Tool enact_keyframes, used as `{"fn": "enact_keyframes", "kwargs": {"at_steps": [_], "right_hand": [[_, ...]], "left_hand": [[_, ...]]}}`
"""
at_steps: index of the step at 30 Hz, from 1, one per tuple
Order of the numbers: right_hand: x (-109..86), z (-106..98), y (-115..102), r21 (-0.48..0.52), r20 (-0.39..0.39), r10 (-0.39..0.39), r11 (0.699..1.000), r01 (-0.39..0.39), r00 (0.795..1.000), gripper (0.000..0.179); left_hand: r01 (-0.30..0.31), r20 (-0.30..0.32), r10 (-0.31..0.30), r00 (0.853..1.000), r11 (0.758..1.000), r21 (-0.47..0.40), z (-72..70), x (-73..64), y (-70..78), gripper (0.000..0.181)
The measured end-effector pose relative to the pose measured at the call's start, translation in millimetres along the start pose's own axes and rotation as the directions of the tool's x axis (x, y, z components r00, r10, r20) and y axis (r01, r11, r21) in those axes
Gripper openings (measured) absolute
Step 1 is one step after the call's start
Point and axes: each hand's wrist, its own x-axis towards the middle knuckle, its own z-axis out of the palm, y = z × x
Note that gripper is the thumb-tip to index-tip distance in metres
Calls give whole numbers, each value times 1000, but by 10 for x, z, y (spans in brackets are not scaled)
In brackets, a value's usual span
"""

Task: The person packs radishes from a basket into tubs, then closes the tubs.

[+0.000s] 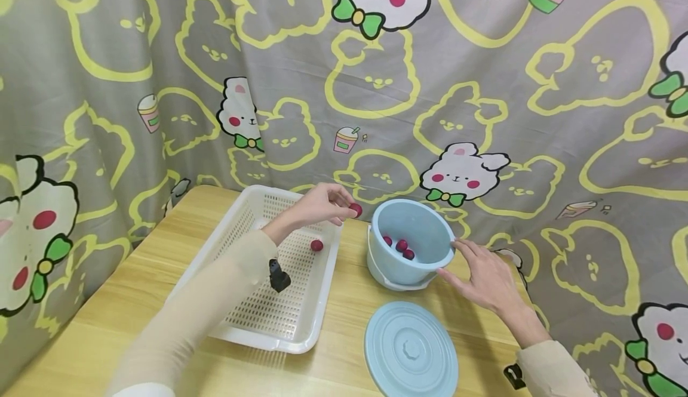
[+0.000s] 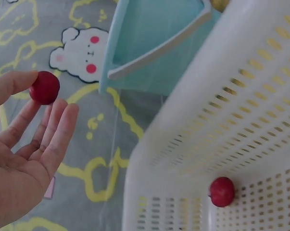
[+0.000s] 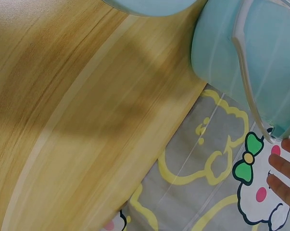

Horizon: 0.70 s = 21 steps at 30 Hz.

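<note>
My left hand [image 1: 322,203] pinches a dark red plum [image 2: 44,88] between thumb and index finger, its other fingers loosely spread. It hovers over the far right edge of a white perforated basket [image 1: 325,301]. One other plum [image 1: 316,245] lies on the basket floor. To the right stands a light blue bucket [image 1: 384,265] with several plums [image 1: 402,245] inside. My right hand [image 1: 486,274] rests its fingertips and thumb against the bucket's right rim, fingers fairly straight. Only some right-hand fingers [image 3: 284,168] show in the right wrist view.
A round blue lid [image 1: 411,349] lies on the wooden table [image 1: 344,367] in front of the bucket. The bucket's pale handle [image 3: 245,67] hangs down its side. A patterned curtain [image 1: 301,86] hangs close behind the table.
</note>
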Motion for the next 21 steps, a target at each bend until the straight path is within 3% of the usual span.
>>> {"fn": "enact_keyframes", "kwargs": {"at_steps": [12,21], "right_hand": [[2,-4,-7,7,-5,-2,1000,2,1000,76],[-8,3,-8,10,-17,-10,1000,10,1000,75]], "left_hand": [[-61,71,61,996,998,0,237,180,281,25],[-52,103,52,993,999,0,439,325,348,26]]}}
